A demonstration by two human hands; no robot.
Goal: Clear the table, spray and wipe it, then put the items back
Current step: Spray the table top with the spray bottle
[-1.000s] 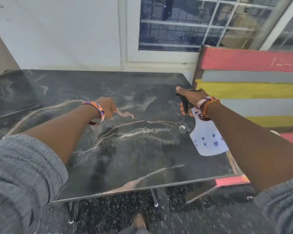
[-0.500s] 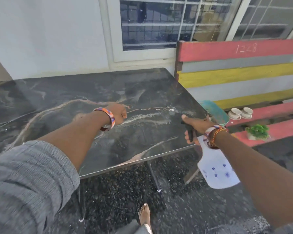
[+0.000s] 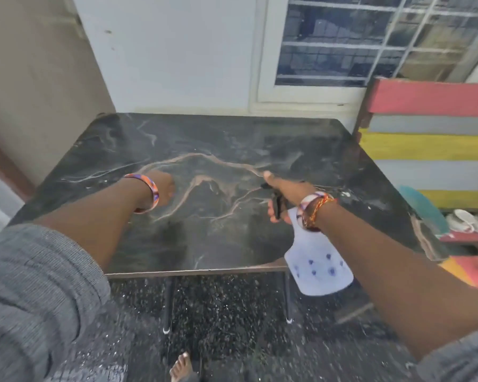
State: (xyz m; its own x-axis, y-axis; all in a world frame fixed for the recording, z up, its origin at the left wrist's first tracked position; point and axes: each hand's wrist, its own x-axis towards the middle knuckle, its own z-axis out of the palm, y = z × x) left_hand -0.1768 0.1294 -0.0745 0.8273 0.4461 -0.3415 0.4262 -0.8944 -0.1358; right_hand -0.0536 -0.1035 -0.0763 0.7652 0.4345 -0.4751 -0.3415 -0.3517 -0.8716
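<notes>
Above counter (image 3: pixel 232 150) | right hand (image 3: pixel 283 193) fingers (image 3: pixel 272 213) gripping spray bottle (image 3: pixel 319 263) trigger | left hand (image 3: pixel 163 188) clenched, fist on marble

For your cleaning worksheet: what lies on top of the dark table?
Only the left hand shows on the table; anything beneath it is hidden. The spray bottle hangs from the right hand.

Black marble-look rectangular worktop (image 3: pixel 301 150) with pale pink-white veins in front of me, on thin dark metal legs (image 3: pixel 167 301) with white feet. Legs stand on dark speckled floor (image 3: pixel 226 321). To my right, striped red-grey-yellow slatted bench (image 3: pixel 431 150); white cups (image 3: pixel 469 220) on its seat, too blurred to count.
</notes>
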